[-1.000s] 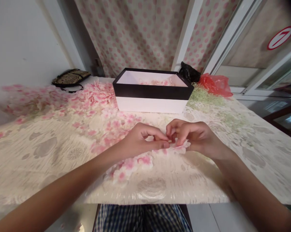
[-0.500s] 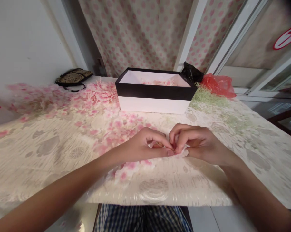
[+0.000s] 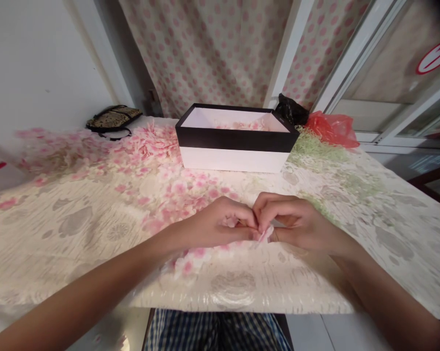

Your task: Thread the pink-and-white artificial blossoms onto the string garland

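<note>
Now blossom (image 3: 266, 235) is turning edge-on, splaying wider second ago; left grip (image 3: 220, 226) and right grip (image 3: 303, 219) are pinching it together above worktop (image 3: 296, 287), handling apparently continuing, box (image 3: 234, 158) standing beyond.

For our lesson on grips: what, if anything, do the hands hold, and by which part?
A pale pink flower piece, pinched by the left hand and right hand; the gripped part is hidden.

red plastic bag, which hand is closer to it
Right. The right hand is on the near side of the red plastic bag, to its left; the left hand is farther left.
</note>
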`<control>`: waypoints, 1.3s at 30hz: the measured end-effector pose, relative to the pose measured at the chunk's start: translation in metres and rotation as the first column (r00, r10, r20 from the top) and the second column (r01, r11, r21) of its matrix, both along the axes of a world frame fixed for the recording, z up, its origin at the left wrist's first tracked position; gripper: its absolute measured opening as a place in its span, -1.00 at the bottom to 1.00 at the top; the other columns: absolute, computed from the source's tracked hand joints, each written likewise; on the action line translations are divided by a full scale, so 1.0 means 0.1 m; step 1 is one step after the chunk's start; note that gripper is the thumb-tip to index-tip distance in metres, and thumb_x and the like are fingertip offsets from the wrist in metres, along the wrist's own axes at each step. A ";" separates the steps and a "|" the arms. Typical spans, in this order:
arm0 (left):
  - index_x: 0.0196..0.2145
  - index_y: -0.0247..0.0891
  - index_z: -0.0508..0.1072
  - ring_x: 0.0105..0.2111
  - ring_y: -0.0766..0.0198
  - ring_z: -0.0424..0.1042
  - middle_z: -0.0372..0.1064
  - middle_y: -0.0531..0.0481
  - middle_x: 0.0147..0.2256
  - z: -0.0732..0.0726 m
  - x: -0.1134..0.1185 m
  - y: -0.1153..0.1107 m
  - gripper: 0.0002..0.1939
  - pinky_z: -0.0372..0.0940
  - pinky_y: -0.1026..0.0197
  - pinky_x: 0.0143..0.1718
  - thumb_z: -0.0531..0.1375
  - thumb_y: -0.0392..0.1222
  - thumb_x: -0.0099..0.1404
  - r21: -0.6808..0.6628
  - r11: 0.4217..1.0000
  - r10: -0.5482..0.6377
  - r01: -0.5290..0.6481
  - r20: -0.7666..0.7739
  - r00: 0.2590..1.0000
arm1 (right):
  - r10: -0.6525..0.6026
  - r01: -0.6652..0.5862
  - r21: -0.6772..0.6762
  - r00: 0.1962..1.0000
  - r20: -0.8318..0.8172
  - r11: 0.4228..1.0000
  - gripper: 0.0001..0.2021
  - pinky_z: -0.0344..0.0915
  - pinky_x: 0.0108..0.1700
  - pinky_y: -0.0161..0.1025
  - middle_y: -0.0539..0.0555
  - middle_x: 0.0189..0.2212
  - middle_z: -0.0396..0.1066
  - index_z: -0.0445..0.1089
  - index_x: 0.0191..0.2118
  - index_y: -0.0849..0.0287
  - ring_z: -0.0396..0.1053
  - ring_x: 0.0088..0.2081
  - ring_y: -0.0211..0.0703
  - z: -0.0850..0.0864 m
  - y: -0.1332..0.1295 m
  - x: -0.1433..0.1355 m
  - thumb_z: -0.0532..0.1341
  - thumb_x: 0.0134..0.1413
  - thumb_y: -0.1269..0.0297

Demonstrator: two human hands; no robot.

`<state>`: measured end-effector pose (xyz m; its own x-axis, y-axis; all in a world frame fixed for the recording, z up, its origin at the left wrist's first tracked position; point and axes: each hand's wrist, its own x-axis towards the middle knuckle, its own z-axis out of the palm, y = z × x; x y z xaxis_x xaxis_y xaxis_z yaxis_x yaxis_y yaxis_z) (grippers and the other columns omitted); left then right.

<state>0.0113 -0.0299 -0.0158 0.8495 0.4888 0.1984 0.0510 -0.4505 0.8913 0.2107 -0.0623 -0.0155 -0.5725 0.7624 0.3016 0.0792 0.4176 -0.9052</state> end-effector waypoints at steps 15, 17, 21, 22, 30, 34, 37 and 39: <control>-0.51 -0.27 0.48 -0.36 0.25 0.41 0.43 -0.04 -0.44 -0.06 -0.01 0.30 -0.66 0.29 0.18 -0.16 0.06 -0.09 0.31 -0.344 0.749 0.660 -0.566 0.465 0.591 | -0.056 0.020 -0.123 0.953 -0.297 0.992 -0.82 0.41 -0.24 -0.33 -0.09 -0.27 0.50 0.43 -0.20 -0.15 0.49 -0.25 -0.26 0.17 0.07 0.28 0.29 0.03 0.27; -0.51 -0.27 0.48 -0.38 0.26 0.40 0.42 -0.03 -0.44 -0.06 -0.01 0.30 -0.66 0.29 0.18 -0.19 0.06 -0.09 0.31 -0.382 0.742 0.668 -0.551 0.493 0.557 | -0.227 0.200 -0.107 0.865 -0.448 0.974 -0.38 0.35 0.02 -0.10 -0.16 0.08 0.33 0.14 0.07 -0.48 0.36 0.06 -0.12 0.22 0.11 0.22 0.36 -0.10 0.15; -0.47 -0.28 0.47 -0.39 0.27 0.39 0.42 -0.04 -0.40 -0.05 -0.02 0.34 -0.65 0.29 0.18 -0.21 0.03 -0.06 0.33 -0.402 0.718 0.694 -0.568 0.478 0.539 | -0.282 0.201 -0.287 0.919 -0.277 0.937 -0.02 0.22 0.11 0.14 0.02 0.18 0.21 -0.48 0.25 -0.47 0.35 0.08 -0.01 0.19 0.15 0.21 0.30 -0.01 0.21; -0.47 -0.28 0.46 -0.38 0.27 0.39 0.42 -0.04 -0.40 -0.05 -0.03 0.34 -0.66 0.29 0.18 -0.21 0.03 -0.07 0.33 -0.372 0.717 0.694 -0.589 0.454 0.559 | -0.308 0.240 -0.285 0.925 -0.223 0.928 -0.02 0.25 0.09 0.14 0.05 0.16 0.24 -0.51 0.26 -0.43 0.39 0.03 -0.02 0.15 0.16 0.22 0.28 0.01 0.23; -0.16 -0.27 0.43 -0.10 0.07 0.31 0.40 -0.13 -0.17 -0.19 -0.04 0.27 -0.72 0.18 0.07 -0.07 0.21 -0.14 0.17 0.435 0.828 0.473 -0.355 -0.200 0.858 | -0.609 0.534 0.351 0.445 0.656 0.769 -0.70 0.29 -0.13 -0.05 0.17 -0.13 0.42 0.42 -0.14 0.13 0.41 -0.22 0.02 -0.10 0.29 0.64 0.21 -0.02 0.17; -0.12 -0.25 0.42 -0.08 0.04 0.31 0.43 -0.08 -0.20 -0.23 -0.02 0.22 -0.65 0.05 0.01 0.00 0.25 -0.07 0.15 0.464 0.866 0.365 -0.188 -0.328 0.871 | -0.411 0.495 0.187 0.393 0.823 0.849 -0.67 0.26 -0.21 -0.14 0.17 -0.18 0.45 0.41 -0.15 0.16 0.40 -0.24 0.00 -0.13 0.29 0.79 0.25 -0.10 0.19; -0.12 -0.21 0.43 -0.19 0.11 0.37 0.45 -0.01 -0.25 -0.23 -0.01 0.21 -0.60 0.04 0.05 -0.04 0.28 0.00 0.11 0.398 0.904 0.308 -0.158 -0.348 0.886 | -0.366 0.490 0.143 0.397 0.842 0.860 -0.82 0.21 -0.34 -0.21 0.09 -0.35 0.45 0.41 -0.32 0.14 0.37 -0.36 -0.08 -0.14 0.27 0.80 0.23 -0.14 0.27; -0.11 -0.18 0.44 -0.25 0.16 0.39 0.45 0.03 -0.28 -0.23 -0.01 0.21 -0.59 0.03 0.06 -0.05 0.29 0.01 0.09 0.369 0.917 0.284 -0.150 -0.342 0.896 | -0.341 0.484 0.118 0.403 0.850 0.867 -0.92 0.16 -0.41 -0.24 0.05 -0.45 0.42 0.37 -0.43 0.14 0.32 -0.44 -0.15 -0.13 0.25 0.77 0.21 -0.16 0.31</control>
<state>0.0099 -0.0086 -0.0392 0.7708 0.6341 0.0613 0.4862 -0.6476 0.5867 0.2878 -0.0373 -0.0284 -0.0961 0.9657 -0.2412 0.9373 0.0063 -0.3484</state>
